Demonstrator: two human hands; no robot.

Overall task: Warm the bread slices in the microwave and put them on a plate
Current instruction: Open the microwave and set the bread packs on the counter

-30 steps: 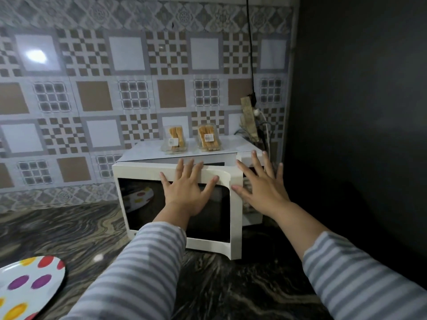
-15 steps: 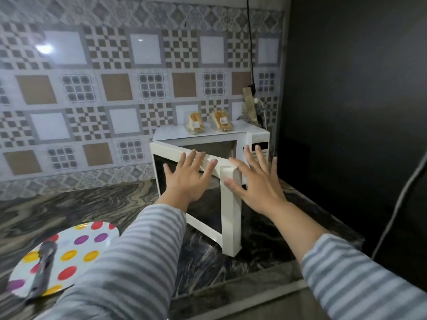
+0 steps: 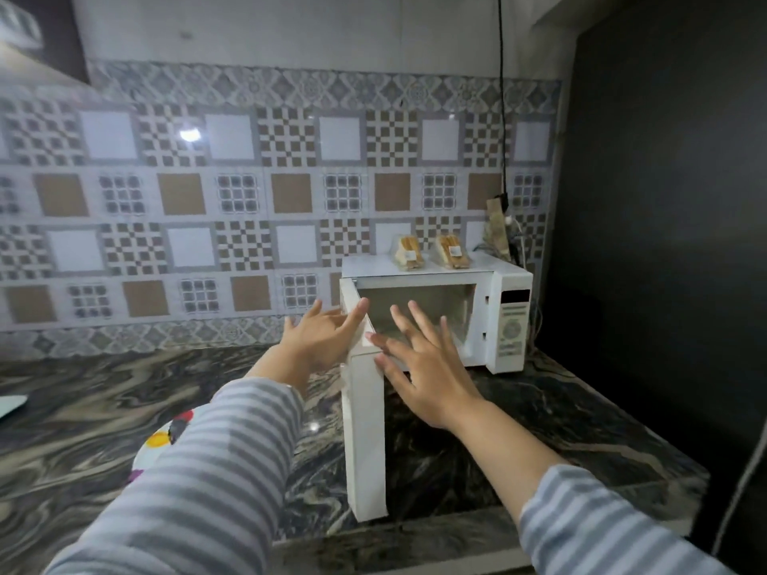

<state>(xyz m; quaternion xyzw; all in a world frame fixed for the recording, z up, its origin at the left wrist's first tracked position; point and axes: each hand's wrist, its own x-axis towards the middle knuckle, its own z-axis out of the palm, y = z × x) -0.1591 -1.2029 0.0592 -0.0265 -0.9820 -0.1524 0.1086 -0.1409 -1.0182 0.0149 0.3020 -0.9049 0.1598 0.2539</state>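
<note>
Nearest to me, a spotted plate [image 3: 159,444] lies on the marbled bench [image 3: 477,441], mostly hidden under the striped left sleeve; it sits within easy reach, presumably so the warmed slices can go straight onto it.

A little farther on, both hands are at the microwave door [image 3: 365,433], which stands swung wide open, its edge pointing toward the person. The left hand [image 3: 321,340] lies flat against the door's outer face, fingers straight and spread, gripping nothing; it looks placed to steady or guide the door. The right hand [image 3: 427,367] hovers on the door's inner side, fingers likewise apart and straight, empty; whether it touches the door I cannot tell.

Beyond them the microwave [image 3: 508,325] shows a bare-looking cavity, so heating seems not yet begun.

Farthest back, two clear bread packs [image 3: 409,253] rest side by side on the microwave's roof, against the tiled wall. I judge they will have to come down and be unwrapped before anything goes inside.
</note>
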